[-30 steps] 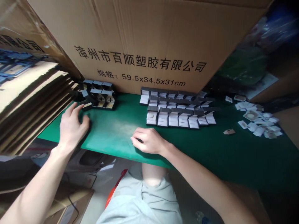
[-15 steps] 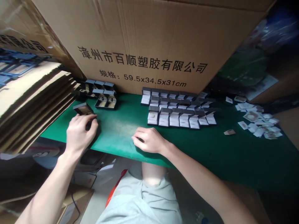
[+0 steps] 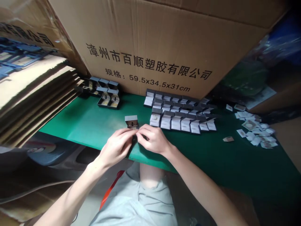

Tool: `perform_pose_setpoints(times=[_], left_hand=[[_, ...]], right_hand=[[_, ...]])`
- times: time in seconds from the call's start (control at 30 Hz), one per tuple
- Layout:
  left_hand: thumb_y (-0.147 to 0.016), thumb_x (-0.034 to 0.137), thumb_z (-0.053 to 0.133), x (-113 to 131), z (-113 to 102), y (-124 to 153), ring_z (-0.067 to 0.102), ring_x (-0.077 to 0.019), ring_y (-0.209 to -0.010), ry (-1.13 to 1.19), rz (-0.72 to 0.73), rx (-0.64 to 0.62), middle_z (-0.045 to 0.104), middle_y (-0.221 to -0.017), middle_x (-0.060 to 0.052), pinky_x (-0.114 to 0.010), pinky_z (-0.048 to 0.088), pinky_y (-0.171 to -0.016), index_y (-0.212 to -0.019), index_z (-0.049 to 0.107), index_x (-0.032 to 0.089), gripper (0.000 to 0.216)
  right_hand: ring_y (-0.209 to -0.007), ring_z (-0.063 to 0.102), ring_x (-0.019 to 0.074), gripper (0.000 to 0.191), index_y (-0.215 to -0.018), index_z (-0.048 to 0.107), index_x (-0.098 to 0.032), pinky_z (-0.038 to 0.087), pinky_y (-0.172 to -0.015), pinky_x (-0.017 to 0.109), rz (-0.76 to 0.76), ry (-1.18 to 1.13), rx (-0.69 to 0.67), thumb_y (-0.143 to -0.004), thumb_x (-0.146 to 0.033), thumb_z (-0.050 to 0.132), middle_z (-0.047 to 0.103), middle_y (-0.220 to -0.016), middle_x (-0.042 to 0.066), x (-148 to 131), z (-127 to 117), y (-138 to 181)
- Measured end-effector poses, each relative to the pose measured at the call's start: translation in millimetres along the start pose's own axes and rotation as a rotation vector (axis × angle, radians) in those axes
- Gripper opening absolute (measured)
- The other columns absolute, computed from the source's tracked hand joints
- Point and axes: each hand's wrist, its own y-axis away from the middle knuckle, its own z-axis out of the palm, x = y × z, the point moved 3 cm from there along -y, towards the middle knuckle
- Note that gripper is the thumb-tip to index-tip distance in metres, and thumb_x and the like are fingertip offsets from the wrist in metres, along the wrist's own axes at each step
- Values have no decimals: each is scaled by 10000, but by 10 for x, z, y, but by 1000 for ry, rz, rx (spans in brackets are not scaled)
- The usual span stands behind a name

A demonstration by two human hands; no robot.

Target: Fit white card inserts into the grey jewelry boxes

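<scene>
A small dark jewellery box (image 3: 131, 120) stands with its lid up near the table's front edge. My left hand (image 3: 117, 142) is closed on its near side, fingers covering most of the base. My right hand (image 3: 152, 138) meets it from the right, thumb and forefinger pinched together at the box. Whatever lies between those fingertips is too small or hidden to make out. Right of my hands stand rows of open boxes with white inserts (image 3: 181, 121); a pale ring-like piece (image 3: 155, 118) shows in the nearest left one.
Several open boxes without white inserts (image 3: 108, 98) stand at the back left. White cards or small packets (image 3: 255, 125) are heaped on the right, with a single tan piece (image 3: 228, 139) nearby. A large carton (image 3: 150, 40) walls the back; cardboard sheets (image 3: 44, 94) are stacked left.
My left hand has brought the open box from the left to the middle, in front of my right hand. My right hand stays nearly in place, now touching or close to the box.
</scene>
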Motion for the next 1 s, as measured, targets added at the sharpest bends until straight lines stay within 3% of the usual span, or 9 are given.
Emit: perform_pose_setpoints(times=[0.1,0.2,0.3,0.4,0.5,0.57,0.73,1.0], left_hand=[[-1030,249,542,-12,-91,65,708,-268,-1146,66,-73,96,754,-1253,-79,-437,606,-1011,-1270,697,275,287],[-1010,338,601,-132,-174,125,722,-260,-1060,154,-312,253,700,-1264,-90,-439,619,-986,-1249,692,272,264],[-969,439,667,-280,-191,61,688,-299,-1214,277,-437,236,589,-1485,-134,-436,619,-1000,-1506,516,273,582],[-891,538,748,-360,-166,-88,603,-362,-1364,257,-407,7,537,-1570,-159,-497,575,-1068,-1691,250,296,972],[-868,554,758,-380,-139,-172,646,-361,-1276,161,-386,-109,675,-1354,-133,-517,560,-1066,-1715,231,269,1038],[-873,526,756,-370,-119,-177,659,-345,-1221,131,-360,-89,699,-1275,-112,-498,564,-1052,-1707,274,261,999],[-900,443,757,-332,-85,-112,625,-342,-1288,149,-258,10,614,-1451,-126,-500,536,-1102,-1688,317,310,912],[-951,445,708,-309,-108,-93,640,-324,-1289,149,-194,40,581,-1466,-121,-460,552,-1105,-1690,304,318,852]], right_hand=[[-796,697,130,225,-960,759,-197,529,-700,243,-26,-10,-39,-1030,-255,554,780,-1036,51,-11,10,-3],[-745,671,114,176,-980,759,-202,510,-660,242,-21,-4,-90,-1011,-260,596,775,-1092,46,-21,23,-5],[-717,656,107,178,-1035,759,-200,503,-654,244,-6,1,-100,-1019,-253,590,768,-1113,53,-18,26,-3],[-758,675,118,197,-1103,760,-197,502,-668,244,2,9,-113,-1023,-248,588,759,-1109,57,-1,41,4],[-819,696,144,219,-1171,751,-191,498,-685,252,26,45,-154,-1022,-279,618,753,-1061,59,18,67,7],[-812,691,152,260,-1230,733,-192,489,-686,258,54,69,-192,-1018,-315,645,760,-1025,54,23,82,6],[-799,692,166,285,-1240,730,-192,461,-668,266,79,111,-246,-1027,-360,643,776,-971,52,10,95,3],[-865,729,178,301,-1282,721,-200,491,-709,268,65,110,-240,-1058,-365,607,801,-1054,63,20,112,16]])
